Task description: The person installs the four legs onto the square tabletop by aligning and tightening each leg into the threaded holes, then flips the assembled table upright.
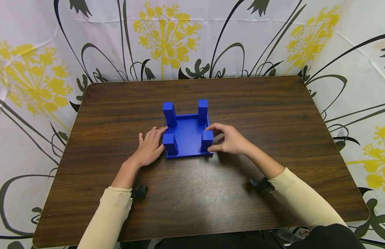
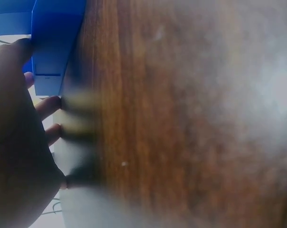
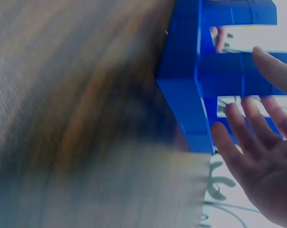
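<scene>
A shallow, square blue tray (image 1: 189, 135) lies on the table with an upright blue post at each corner. At its near right corner, my right hand (image 1: 229, 140) pinches the post (image 1: 207, 139), thumb on the near side and index finger on the far side. The right wrist view shows that post (image 3: 221, 73) between thumb and fingers. My left hand (image 1: 149, 147) lies with fingers spread at the tray's left side, close by the near left post (image 1: 170, 143). In the left wrist view, the left hand (image 2: 20, 142) is dark beside the tray's blue wall (image 2: 50, 57).
The dark wood-grain table (image 1: 118, 103) has rounded corners and stands against a white cloth with a yellow and grey flower print (image 1: 166, 38). Black wrist straps with small devices (image 1: 139, 192) sit at both cream sleeves. Some items (image 1: 292, 234) show below the table's near edge.
</scene>
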Demonstrator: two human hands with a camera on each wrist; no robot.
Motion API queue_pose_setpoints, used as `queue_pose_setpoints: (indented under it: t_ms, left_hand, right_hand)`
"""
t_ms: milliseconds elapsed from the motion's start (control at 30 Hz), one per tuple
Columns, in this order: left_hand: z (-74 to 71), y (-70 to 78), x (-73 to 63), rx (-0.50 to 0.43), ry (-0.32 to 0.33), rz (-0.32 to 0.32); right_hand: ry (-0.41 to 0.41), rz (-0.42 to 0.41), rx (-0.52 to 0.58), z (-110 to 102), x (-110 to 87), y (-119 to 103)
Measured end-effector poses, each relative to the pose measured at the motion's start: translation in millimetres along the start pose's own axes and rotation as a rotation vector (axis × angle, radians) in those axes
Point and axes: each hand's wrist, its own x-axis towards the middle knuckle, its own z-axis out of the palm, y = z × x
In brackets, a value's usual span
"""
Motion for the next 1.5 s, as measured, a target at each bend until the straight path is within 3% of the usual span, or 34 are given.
queue_pose_setpoints:
  t_ms: [133,267,667,867,1167,1500]
  left_hand:
    - [0.9,-0.4,0.1,-0.005,0.017,-0.001]
    - [1.1,-0.2,0.2,-0.013,0.03,-0.011]
    - [1.0,9.2,0.0,0.009,0.162,-0.072]
    - [-0.5,13.9,3.4,0.01,0.207,-0.13]
    - [-0.3,22.9,15.2,-0.098,0.209,-0.221]
    - [0.2,28.7,26.2,-0.089,0.235,-0.307]
  right_hand:
    - [-0.071,-0.004,0.093,-10,-0.5,9]
    - [-0.076,0.013,0.148,-14,1.3,17]
    - [0.034,0.304,0.329,-1,14.3,28]
    - [0.062,0.375,0.354,6,20.0,32]
    - [0.077,0.435,0.388,14,30.4,37]
    - [0.113,0.455,0.317,19,40.4,32]
